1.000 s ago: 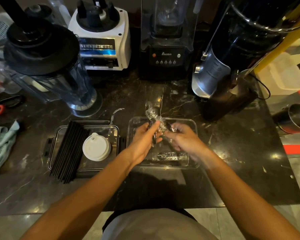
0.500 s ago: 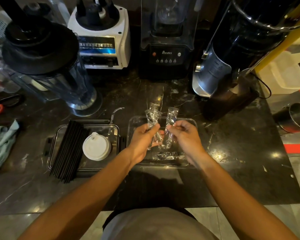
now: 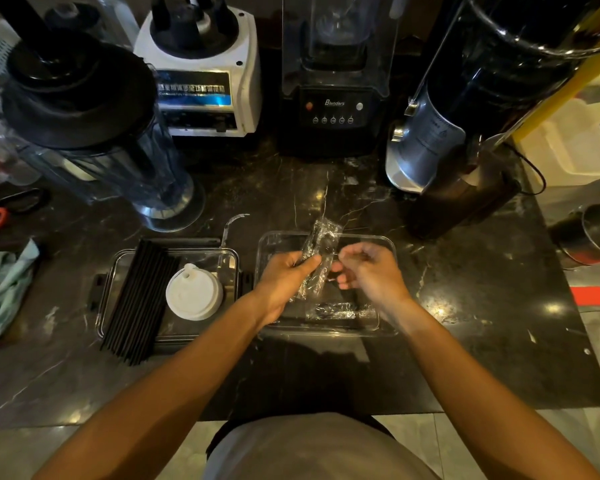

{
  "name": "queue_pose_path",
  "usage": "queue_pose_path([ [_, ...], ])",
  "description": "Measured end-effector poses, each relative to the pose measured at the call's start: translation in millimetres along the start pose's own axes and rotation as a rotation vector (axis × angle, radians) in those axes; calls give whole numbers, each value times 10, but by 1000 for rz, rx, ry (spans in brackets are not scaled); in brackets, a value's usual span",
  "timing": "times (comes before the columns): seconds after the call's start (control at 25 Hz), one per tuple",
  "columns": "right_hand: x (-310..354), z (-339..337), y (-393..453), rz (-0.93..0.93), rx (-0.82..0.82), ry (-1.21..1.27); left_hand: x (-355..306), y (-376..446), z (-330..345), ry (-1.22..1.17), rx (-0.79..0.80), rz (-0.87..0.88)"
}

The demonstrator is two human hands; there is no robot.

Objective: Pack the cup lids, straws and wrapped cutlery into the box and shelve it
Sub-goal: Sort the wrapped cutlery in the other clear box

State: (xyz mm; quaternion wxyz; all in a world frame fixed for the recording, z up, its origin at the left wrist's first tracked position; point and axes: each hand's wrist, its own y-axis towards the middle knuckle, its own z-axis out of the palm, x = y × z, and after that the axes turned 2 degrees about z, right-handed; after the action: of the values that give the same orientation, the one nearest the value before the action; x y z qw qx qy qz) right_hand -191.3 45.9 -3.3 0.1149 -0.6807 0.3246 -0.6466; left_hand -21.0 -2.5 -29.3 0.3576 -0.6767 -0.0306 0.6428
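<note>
Head camera looks down at a dark counter (image 3: pixel 326 188) where two hands work over a clear tray (image 3: pixel 388 244). On this side, the left hand (image 3: pixel 281 285) has its fingers and thumb curled round wrapped cutlery (image 3: pixel 321 244) in shiny clear plastic, and it holds the pack up over the tray. Just beside it, the right hand (image 3: pixel 371 271) has loosely curled fingers and seems to hold nothing; its fingertips are near the pack, but I cannot tell if they touch it. One more wrapped cutlery pack (image 3: pixel 340 310) lies flat in the tray, close to the near edge. Over to the left sits a clear box (image 3: pixel 229 252) with dark clips on its sides. Black straws (image 3: pixel 139 299) lie in its left part, and their near ends stick out over the rim. White cup lids (image 3: pixel 193 292) sit in a small stack next to the straws. So I think the straws and lids are packed already, and the cutlery is the part being done now. Both packs have yet to go into the box. After that the box needs closing, if it has a top, and then it goes on a shelf. No shelf shows here. Blenders (image 3: pixel 333 77) and a tall jug (image 3: pixel 94 133) stand at the back.
</note>
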Motion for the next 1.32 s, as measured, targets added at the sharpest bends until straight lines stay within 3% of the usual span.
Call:
queue_pose_path([
  [0.08,-46,-86,38,-50,31,-416,8,17,-34,-72,-23,-14],
  [0.16,-122,-109,26,-96,208,-993,-9,6,-51,-146,-32,-19],
  [0.24,-224,-74,7,-127,300,-1314,-48,-20,-41,-186,-28,-7],
  [0.52,-217,-30,-23,-165,347,-1416,-116,-101,3,-261,18,78],
  [0.64,-95,-184,-21,-96,286,-1197,-125,-111,-9,-263,17,95],
  [0.8,15,-389,-122,-8,93,-236,-131,-101,-47,-276,-52,96],
  [0.92,107,-342,-262,-46,173,380,-135,-87,-20,-280,-55,103],
  [1.0,147,-262,-304,-47,223,470,-136,-76,36,-260,-33,124],
  [1.32,68,-102,-271,46,177,323,-128,-75,126,-220,60,152],
])
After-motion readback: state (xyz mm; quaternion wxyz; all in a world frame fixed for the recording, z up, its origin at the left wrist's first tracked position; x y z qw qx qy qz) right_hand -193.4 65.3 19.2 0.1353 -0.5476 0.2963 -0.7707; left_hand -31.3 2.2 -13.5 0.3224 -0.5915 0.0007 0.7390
